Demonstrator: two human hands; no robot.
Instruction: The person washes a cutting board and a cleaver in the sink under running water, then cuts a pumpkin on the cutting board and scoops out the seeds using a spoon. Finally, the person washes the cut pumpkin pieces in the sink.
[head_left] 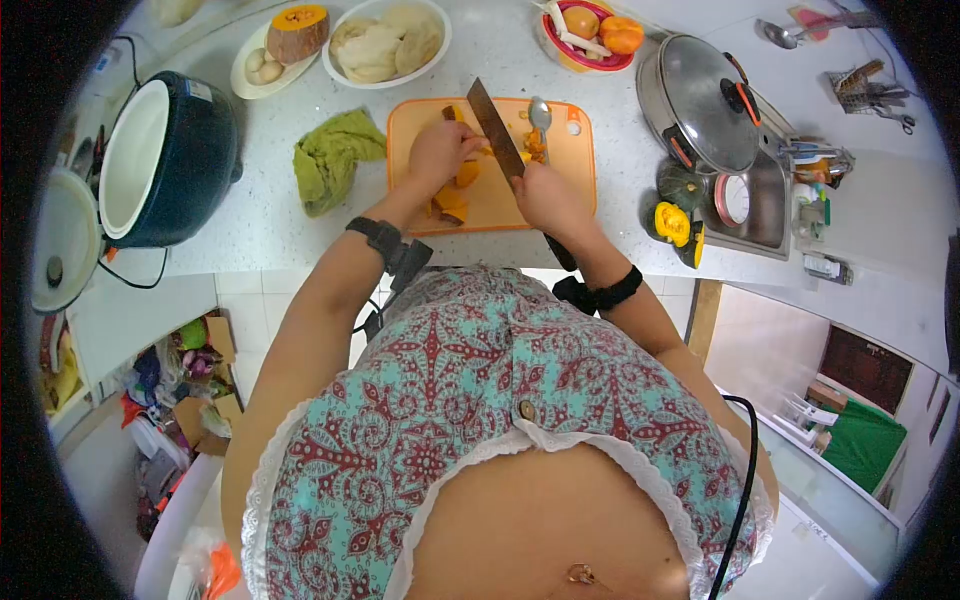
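Observation:
My right hand (555,205) grips a kitchen knife (494,125) by its handle, with the broad blade slanting up and left over the cutting board (576,190). Close to the blade's left side, the fingers of my left hand (440,155) are pinched together on a small piece of orange pumpkin, partly hidden by them. More pumpkin pieces (450,206) lie on the board below the left hand. A metal spoon (540,116) rests at the board's upper right, with pumpkin scraps (535,148) by it.
A green cloth (336,162) lies left of the board. Behind are a plate with cut pumpkin (298,36), a white bowl of dough-like pieces (385,45) and a red fruit basket (590,35). A dark cooker (200,160) stands left; a lidded pan (700,100) and sink (765,210) are right.

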